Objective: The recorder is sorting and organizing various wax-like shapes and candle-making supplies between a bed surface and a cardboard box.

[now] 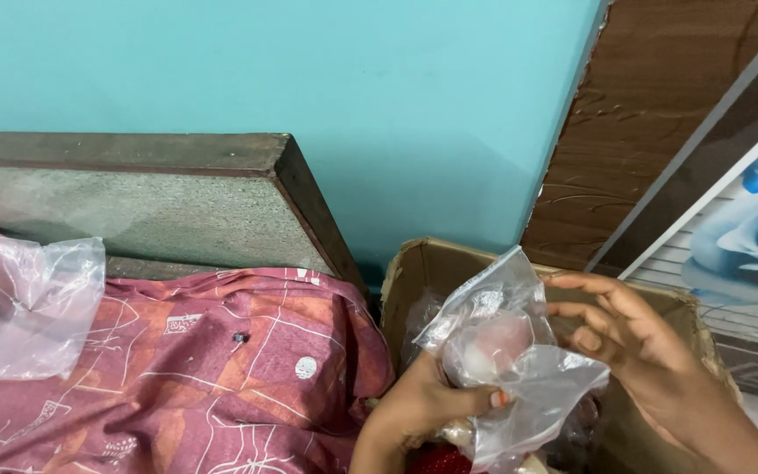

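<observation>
Left hand point(418, 408): grip clenched around clear plastic bag point(519, 369).
Right hand point(633, 347): grip released, fingertips touching bag.
Bag: crumpled, pale pinkish-white ball point(495, 344) enclosed.

A clear plastic bag point(506, 351) sits at lower centre, crumpled, enclosing a rounded pale pink and white item. Directly behind it stands an open brown cardboard box point(414, 272), flaps raised, set against the turquoise wall. A second clear plastic bag point(24, 303), crumpled, its contents not discernible, lies at the left edge on red patterned cloth, well apart from the box.
</observation>
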